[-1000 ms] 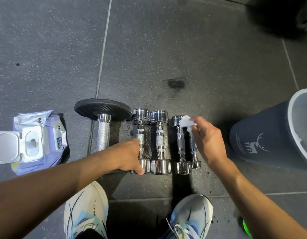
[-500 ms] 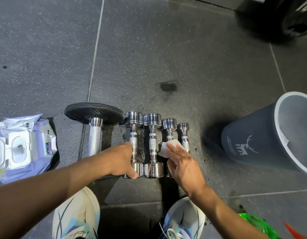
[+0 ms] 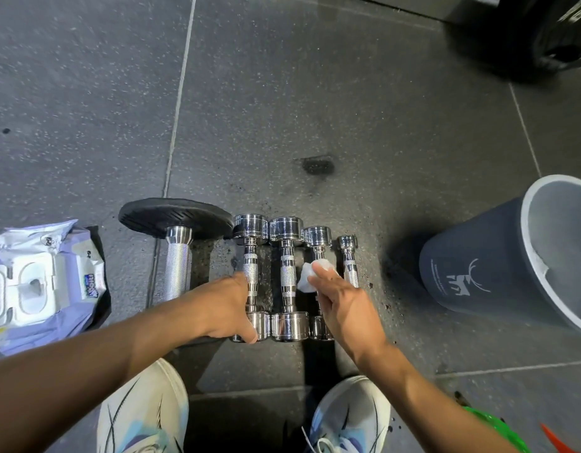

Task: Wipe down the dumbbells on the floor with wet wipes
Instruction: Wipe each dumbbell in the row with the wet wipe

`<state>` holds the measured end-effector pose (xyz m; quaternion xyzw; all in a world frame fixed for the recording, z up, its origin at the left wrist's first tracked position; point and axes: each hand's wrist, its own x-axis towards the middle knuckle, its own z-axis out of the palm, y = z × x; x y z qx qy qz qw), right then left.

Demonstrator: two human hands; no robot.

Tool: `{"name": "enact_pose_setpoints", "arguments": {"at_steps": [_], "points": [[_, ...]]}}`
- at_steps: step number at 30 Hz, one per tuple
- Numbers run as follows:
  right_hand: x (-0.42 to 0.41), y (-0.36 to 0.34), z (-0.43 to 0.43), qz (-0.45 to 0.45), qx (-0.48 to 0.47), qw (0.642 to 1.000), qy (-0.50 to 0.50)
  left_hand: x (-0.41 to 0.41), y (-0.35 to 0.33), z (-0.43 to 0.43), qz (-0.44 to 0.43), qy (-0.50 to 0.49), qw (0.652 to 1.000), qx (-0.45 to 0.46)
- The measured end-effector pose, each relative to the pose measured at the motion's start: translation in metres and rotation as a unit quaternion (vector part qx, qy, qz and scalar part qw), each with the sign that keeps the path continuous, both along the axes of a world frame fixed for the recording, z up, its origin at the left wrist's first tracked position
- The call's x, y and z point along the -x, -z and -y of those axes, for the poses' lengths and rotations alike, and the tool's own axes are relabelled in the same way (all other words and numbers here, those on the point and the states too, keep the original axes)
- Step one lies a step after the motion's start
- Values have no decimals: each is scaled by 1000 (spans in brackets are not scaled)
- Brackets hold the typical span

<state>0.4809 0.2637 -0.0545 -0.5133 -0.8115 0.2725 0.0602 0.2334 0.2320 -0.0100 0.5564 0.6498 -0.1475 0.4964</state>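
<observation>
Several chrome dumbbells lie side by side on the dark rubber floor. A big one with a black plate (image 3: 175,220) is leftmost, then a chrome dumbbell (image 3: 251,253), a second (image 3: 286,256), a third (image 3: 317,238) and the smallest (image 3: 349,256). My left hand (image 3: 224,308) rests on the near end of the chrome dumbbell beside the plate one, fingers curled around it. My right hand (image 3: 344,305) presses a crumpled white wet wipe (image 3: 310,276) onto the handle of the third dumbbell.
An open pack of wet wipes (image 3: 44,282) lies at the left. A dark grey bin (image 3: 511,266) stands at the right. My two shoes (image 3: 142,416) are at the bottom, a green object (image 3: 498,429) at the lower right, dark equipment (image 3: 544,37) at the top right.
My right hand with the wipe moved from the far ends of the small dumbbells back and left onto the third dumbbell's handle. My left hand stayed on its dumbbell.
</observation>
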Motion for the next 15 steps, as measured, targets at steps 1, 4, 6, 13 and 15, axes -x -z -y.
{"name": "enact_pose_setpoints", "arguments": {"at_steps": [1, 4, 6, 13, 15], "points": [[1, -7, 7, 18, -11, 1000, -1, 0, 0, 1, 0, 0, 1000, -1], [-7, -18, 26, 33, -35, 998, -29, 1, 0, 1, -2, 3, 1000, -4], [-13, -21, 29, 20, -25, 998, -51, 2, 0, 1, -4, 4, 1000, -6], [-19, -35, 26, -1, 3, 1000, -26, 3, -1, 2, -14, 14, 1000, -2], [-20, -36, 28, -1, 20, 999, -30, 3, -2, 2, -14, 11, 1000, 2]]}}
